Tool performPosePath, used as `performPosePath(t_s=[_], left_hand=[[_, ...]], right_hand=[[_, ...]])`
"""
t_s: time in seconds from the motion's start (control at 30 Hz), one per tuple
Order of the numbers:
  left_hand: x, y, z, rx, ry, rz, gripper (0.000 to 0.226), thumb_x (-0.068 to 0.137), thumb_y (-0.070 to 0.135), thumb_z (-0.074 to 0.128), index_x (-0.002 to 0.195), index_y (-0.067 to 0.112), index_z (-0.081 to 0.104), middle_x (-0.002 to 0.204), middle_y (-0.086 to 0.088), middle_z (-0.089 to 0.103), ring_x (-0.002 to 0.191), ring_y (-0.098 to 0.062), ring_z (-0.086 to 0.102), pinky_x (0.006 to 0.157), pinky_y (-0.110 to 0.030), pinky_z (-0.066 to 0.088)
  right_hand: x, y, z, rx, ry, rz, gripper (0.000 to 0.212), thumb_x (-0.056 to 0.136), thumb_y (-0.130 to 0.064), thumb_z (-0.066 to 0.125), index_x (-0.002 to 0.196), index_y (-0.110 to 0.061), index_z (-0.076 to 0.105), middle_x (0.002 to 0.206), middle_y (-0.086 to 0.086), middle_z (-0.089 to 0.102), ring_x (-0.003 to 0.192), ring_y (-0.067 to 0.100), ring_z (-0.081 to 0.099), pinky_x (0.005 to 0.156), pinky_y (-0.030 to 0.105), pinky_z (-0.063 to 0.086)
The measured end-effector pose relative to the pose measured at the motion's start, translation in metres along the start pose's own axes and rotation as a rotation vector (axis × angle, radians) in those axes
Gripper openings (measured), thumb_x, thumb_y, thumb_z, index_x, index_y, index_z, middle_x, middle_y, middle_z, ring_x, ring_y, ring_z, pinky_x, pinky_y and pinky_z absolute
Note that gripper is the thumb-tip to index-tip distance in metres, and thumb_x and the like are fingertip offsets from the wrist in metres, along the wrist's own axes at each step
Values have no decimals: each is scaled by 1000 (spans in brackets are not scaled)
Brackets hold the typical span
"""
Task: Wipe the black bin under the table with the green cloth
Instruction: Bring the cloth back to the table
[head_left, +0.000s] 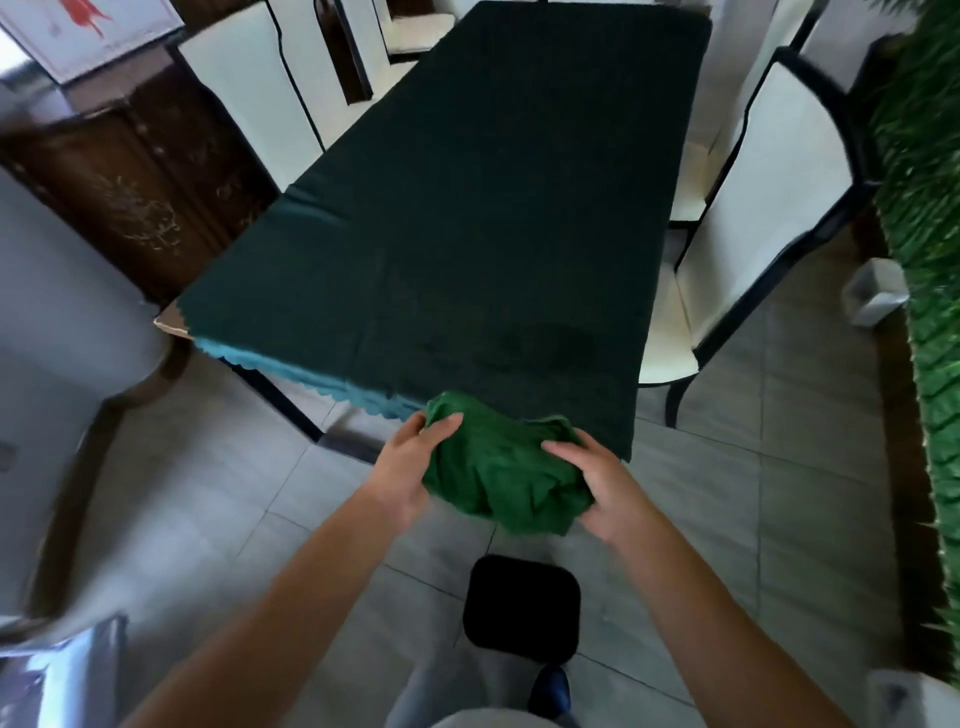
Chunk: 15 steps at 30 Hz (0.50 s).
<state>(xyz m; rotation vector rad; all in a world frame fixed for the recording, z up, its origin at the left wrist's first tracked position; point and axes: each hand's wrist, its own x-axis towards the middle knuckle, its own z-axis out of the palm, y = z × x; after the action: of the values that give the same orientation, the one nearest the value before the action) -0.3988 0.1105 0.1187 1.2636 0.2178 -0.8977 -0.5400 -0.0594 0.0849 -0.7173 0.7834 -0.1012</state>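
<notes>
A crumpled green cloth (501, 470) is held in front of me at the near end of the table (447, 223), which wears a dark green tablecloth. My left hand (410, 467) grips the cloth's left side and my right hand (597, 488) grips its right side. Below my hands a black bin (521, 608) with rounded corners stands on the grey tiled floor, out from under the table and close to my foot. The bin's inside looks plain black from above.
White chairs with black frames (769, 208) line the table's right side, and more stand at the left and far end. A dark wooden cabinet (140, 171) is at the left. Green foliage (930, 234) runs down the right edge beside a small white bin (875, 291).
</notes>
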Motion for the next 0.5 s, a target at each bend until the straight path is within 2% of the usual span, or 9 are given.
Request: performPosePath(t_s=[0.1, 0.2, 0.27, 0.33, 0.4, 0.43, 0.5], left_hand=[[14, -7, 5, 57, 27, -60, 32, 95, 6, 68, 126, 1, 64, 117, -20, 75, 101, -34, 75, 74, -39, 64], [30, -20, 14, 70, 23, -119, 32, 96, 7, 63, 127, 0, 64, 126, -28, 68, 101, -38, 70, 70, -42, 61], [43, -30, 20, 30, -79, -167, 31, 97, 21, 60, 125, 10, 63, 129, -24, 67, 103, -38, 70, 75, -51, 60], [60, -37, 22, -54, -251, -233, 40, 103, 33, 51, 135, 11, 58, 137, -23, 63, 117, -47, 65, 86, -66, 55], [78, -33, 22, -211, -383, -278, 46, 106, 37, 47, 144, 10, 54, 145, -25, 56, 128, -50, 56, 96, -72, 48], [88, -26, 22, -281, -386, -295, 46, 104, 36, 51, 142, 11, 56, 145, -24, 56, 128, -47, 58, 97, -69, 49], [113, -5, 18, -323, -327, -247, 40, 97, 30, 61, 133, 14, 61, 137, -18, 64, 115, -37, 69, 88, -58, 58]], right_hand=[[11, -26, 7, 39, 34, -48, 25, 89, 4, 61, 111, -7, 67, 107, 24, 73, 95, 40, 73, 77, 48, 62], [22, -42, 25, 109, -17, -62, 20, 83, -5, 59, 102, -10, 66, 97, 18, 69, 84, 33, 72, 69, 41, 61], [30, -50, 40, 178, -79, -80, 32, 74, -12, 62, 105, -6, 65, 99, 18, 68, 89, 35, 70, 75, 43, 60], [43, -58, 55, 241, -114, -90, 28, 70, -14, 64, 95, -4, 70, 95, 17, 71, 87, 34, 71, 78, 44, 60], [60, -65, 62, 282, -105, -104, 26, 71, -15, 64, 94, -5, 73, 94, 16, 73, 85, 32, 73, 78, 44, 61], [70, -69, 64, 289, -100, -112, 30, 72, -15, 65, 99, -5, 72, 97, 16, 74, 88, 31, 74, 78, 43, 61], [91, -78, 67, 285, -107, -137, 35, 77, -14, 65, 111, -5, 68, 105, 16, 73, 97, 31, 73, 83, 43, 61]])
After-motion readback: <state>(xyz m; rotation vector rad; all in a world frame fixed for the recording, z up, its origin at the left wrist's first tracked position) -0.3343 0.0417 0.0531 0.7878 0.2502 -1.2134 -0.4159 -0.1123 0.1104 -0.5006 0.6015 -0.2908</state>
